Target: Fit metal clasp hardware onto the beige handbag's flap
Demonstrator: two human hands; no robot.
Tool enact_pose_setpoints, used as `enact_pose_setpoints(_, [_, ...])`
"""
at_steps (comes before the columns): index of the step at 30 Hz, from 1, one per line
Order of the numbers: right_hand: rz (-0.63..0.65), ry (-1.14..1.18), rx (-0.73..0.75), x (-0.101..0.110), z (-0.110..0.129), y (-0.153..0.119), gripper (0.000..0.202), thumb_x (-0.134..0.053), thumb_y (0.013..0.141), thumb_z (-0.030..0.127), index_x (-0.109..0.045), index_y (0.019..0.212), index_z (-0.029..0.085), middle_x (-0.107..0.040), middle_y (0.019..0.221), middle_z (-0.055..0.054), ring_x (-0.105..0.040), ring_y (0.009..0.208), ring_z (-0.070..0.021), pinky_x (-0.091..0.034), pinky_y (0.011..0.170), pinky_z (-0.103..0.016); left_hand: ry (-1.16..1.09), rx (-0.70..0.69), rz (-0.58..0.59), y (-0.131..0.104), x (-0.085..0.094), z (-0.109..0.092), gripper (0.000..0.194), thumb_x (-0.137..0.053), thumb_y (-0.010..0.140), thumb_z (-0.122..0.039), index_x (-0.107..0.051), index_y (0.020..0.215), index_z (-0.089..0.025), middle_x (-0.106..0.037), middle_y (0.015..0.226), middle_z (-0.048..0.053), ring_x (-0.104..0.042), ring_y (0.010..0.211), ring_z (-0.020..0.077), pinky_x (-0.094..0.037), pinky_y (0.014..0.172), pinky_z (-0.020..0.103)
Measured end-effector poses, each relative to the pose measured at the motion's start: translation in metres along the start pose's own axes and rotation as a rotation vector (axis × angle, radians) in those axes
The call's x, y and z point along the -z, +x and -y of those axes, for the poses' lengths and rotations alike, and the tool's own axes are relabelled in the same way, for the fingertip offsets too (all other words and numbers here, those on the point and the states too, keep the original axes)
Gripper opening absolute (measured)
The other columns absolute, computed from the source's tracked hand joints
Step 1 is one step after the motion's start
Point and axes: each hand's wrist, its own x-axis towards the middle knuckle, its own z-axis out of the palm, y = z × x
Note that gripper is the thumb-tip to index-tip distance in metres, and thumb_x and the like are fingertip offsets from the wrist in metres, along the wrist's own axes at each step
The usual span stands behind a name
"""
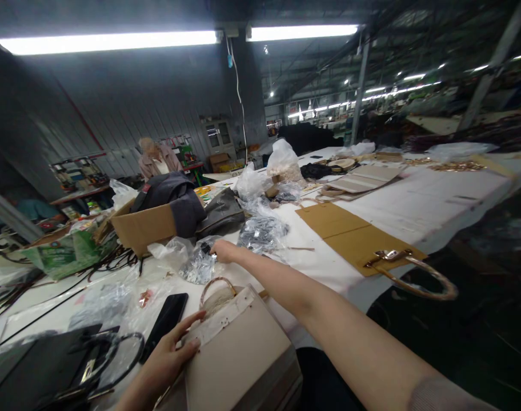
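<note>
Left hand (168,354) grips the cream bag (239,357); right hand (224,251) is at clear plastic (197,268), its hold unclear.

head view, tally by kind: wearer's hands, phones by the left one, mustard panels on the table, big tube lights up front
Hands: 2 (left hand, right hand)
Phone: 1
Mustard panel: 1
Tube lights: 2
Total: 6

Two tube lights (110,42) are on overhead; gray ribbed wall (127,97) left, glass-fronted cabinet (219,137) at back, posts (361,85) right, white-covered table (440,208) below.
</note>
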Motion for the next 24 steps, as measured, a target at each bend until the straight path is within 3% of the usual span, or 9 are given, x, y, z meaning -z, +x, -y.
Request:
enact_pose_setpoints(6, [0.063, 0.019, -0.023, -0.012, -0.019, 0.017, 0.027, -0.081, 0.073, 0.007, -0.090, 0.094, 0.021, -0.082, 0.087, -0.001, -0.075, 0.092, -0.0212, -0.055, 0.091, -0.024, 0.037, -0.017, -0.004, 0.004, 0.005, 0.009, 0.095, -0.090, 0.068, -0.073, -0.074, 0.152, -0.030, -0.065, 0.162, 0.009, -0.053, 0.155, 0.0428, -0.040, 0.132, 0.051])
enact_pose_setpoints(13, [-0.013, 0.214, -0.118, -0.011, -0.029, 0.012, 0.015, -0.086, 0.075, 0.010, -0.089, 0.088, 0.017, -0.082, 0.087, -0.003, -0.074, 0.086, -0.0195, -0.052, 0.081, -0.022, 0.065, 0.012, 0.013, 0.008, 0.008, 0.010, 0.097, -0.089, 0.067, -0.076, -0.075, 0.152, -0.031, -0.065, 0.162, 0.010, -0.054, 0.153, 0.0453, -0.039, 0.132, 0.056])
enact_pose_setpoints(16, [-0.103, 0.314, -0.196, -0.007, -0.025, 0.003, 0.013, -0.084, 0.081, 0.013, -0.089, 0.093, 0.016, -0.082, 0.087, -0.003, -0.073, 0.084, -0.0174, -0.051, 0.078, -0.021, 0.051, 0.006, -0.023, 0.005, 0.005, 0.004, 0.097, -0.090, 0.064, -0.076, -0.077, 0.149, -0.030, -0.067, 0.160, 0.010, -0.055, 0.152, 0.0442, -0.044, 0.129, 0.051])
enact_pose_setpoints(19, [-0.171, 0.410, -0.276, 0.002, -0.014, -0.009, 0.026, -0.083, 0.085, 0.015, -0.088, 0.110, 0.015, -0.080, 0.084, -0.002, -0.069, 0.075, -0.0147, -0.052, 0.071, -0.021, 0.031, 0.007, -0.029, 0.001, 0.002, -0.001, 0.097, -0.089, 0.066, -0.072, -0.076, 0.150, -0.027, -0.067, 0.160, 0.011, -0.056, 0.151, 0.0430, -0.046, 0.128, 0.050])
enact_pose_setpoints(21, [-0.166, 0.479, -0.302, 0.008, -0.004, -0.021, 0.029, -0.080, 0.087, 0.016, -0.087, 0.116, 0.015, -0.079, 0.083, -0.002, -0.066, 0.068, -0.0128, -0.051, 0.064, -0.019, 0.022, 0.009, -0.024, -0.001, 0.002, -0.006, 0.095, -0.089, 0.066, -0.068, -0.076, 0.149, -0.025, -0.068, 0.158, 0.013, -0.058, 0.149, 0.0434, -0.045, 0.128, 0.052])
enact_pose_setpoints(24, [-0.134, 0.574, -0.302, 0.018, 0.018, -0.049, 0.022, -0.077, 0.091, 0.016, -0.087, 0.110, 0.014, -0.081, 0.089, -0.004, -0.066, 0.067, -0.0111, -0.052, 0.059, -0.017, 0.001, 0.006, -0.033, -0.006, 0.000, -0.013, 0.089, -0.090, 0.064, -0.061, -0.079, 0.145, -0.024, -0.069, 0.156, 0.013, -0.060, 0.146, 0.0433, -0.043, 0.129, 0.053])
